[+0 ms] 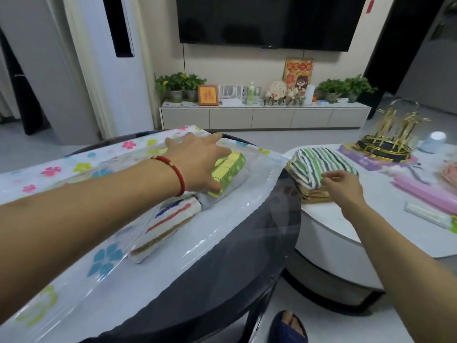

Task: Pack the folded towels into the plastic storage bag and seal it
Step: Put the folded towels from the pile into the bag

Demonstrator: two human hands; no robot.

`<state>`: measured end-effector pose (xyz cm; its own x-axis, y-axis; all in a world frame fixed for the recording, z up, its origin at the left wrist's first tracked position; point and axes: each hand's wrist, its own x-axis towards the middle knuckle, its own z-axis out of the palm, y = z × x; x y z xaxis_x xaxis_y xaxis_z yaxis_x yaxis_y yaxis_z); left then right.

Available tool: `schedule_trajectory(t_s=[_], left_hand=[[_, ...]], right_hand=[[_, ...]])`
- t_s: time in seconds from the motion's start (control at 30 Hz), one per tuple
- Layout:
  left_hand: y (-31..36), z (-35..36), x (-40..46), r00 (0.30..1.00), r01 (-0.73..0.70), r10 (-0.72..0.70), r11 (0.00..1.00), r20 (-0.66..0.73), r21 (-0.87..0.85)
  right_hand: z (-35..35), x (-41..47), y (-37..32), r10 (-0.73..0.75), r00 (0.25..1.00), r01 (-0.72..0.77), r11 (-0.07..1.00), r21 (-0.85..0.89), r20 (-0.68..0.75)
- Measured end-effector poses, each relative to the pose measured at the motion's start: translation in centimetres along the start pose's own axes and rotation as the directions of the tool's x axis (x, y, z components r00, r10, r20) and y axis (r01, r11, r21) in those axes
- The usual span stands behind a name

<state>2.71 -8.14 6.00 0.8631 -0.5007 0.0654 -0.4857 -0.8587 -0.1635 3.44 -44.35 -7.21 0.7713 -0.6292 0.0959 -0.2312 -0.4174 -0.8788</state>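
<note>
A clear plastic storage bag (74, 174) printed with coloured flowers lies across the dark glass table (247, 243). Inside it sit a yellow-green folded towel (230, 167) and a white towel with red, blue and brown stripes (170, 219). My left hand (200, 162), with a red bracelet on the wrist, rests flat with fingers spread on the bag over the yellow-green towel. On the white table to the right stands a small stack of folded towels, a green-striped towel (319, 164) on top. My right hand (343, 184) pinches the near edge of that striped towel.
The white table (371, 219) also carries a gold and black ornament (393, 137), a purple box (371, 159), a pink box (425, 191) and a white strip. A TV cabinet with plants stands at the back wall. My foot in a dark slipper (289, 328) shows below.
</note>
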Motion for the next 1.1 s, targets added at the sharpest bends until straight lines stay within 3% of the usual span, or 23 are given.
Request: schedule_trajectory(t_s=[0.13,0.27,0.4,0.5,0.57,0.7,0.8,0.87,1.0,1.1], left_hand=[[1.9,1.1,2.0,0.999,-0.035,0.035,0.999,0.002,0.025],[2.4,1.9,3.8,1.0,-0.022,0.022,1.0,-0.01,0.015],[2.2,2.2,4.7,0.999,-0.028,0.028,1.0,-0.041,0.002],[2.2,2.4,4.6,0.996,-0.036,0.031,0.998,-0.089,-0.057],[2.3,2.6,4.1,0.994,-0.026,0.02,0.998,-0.104,-0.061],[2.1,2.5,2.1,0.995,0.019,-0.02,1.0,-0.094,-0.01],[0.9,2.2,-0.5,0.995,0.063,-0.064,0.998,-0.073,-0.021],[-0.2,2.6,-2.8,0.992,0.103,-0.104,0.994,-0.07,-0.02],[-2.0,4.2,-7.8,0.983,0.179,-0.177,0.982,-0.039,0.059],[-3.2,4.4,-10.5,0.972,0.234,-0.233,0.968,-0.014,0.09]], right_hand=[[0.0,4.9,0.4,-0.184,0.977,0.127,0.906,-0.404,-0.105],[0.3,9.5,1.3,-0.153,0.983,0.101,0.918,-0.383,-0.106],[0.3,11.6,2.3,-0.054,0.996,0.004,0.837,-0.547,-0.075],[0.5,11.2,2.2,-0.221,0.974,0.132,0.706,-0.695,-0.04],[0.2,10.8,1.4,-0.236,0.972,0.192,0.76,-0.62,0.012],[-2.0,9.0,-1.2,-0.045,0.988,0.103,0.906,-0.41,0.149],[-4.5,5.6,-3.1,0.032,0.976,-0.025,0.999,-0.037,0.217],[-6.2,2.3,-4.6,0.042,0.962,-0.08,0.988,0.131,0.269],[-8.6,-4.9,-7.6,-0.039,0.895,-0.078,0.967,0.243,0.444],[-8.9,-9.4,-10.2,-0.096,0.798,-0.106,0.949,0.296,0.595]])
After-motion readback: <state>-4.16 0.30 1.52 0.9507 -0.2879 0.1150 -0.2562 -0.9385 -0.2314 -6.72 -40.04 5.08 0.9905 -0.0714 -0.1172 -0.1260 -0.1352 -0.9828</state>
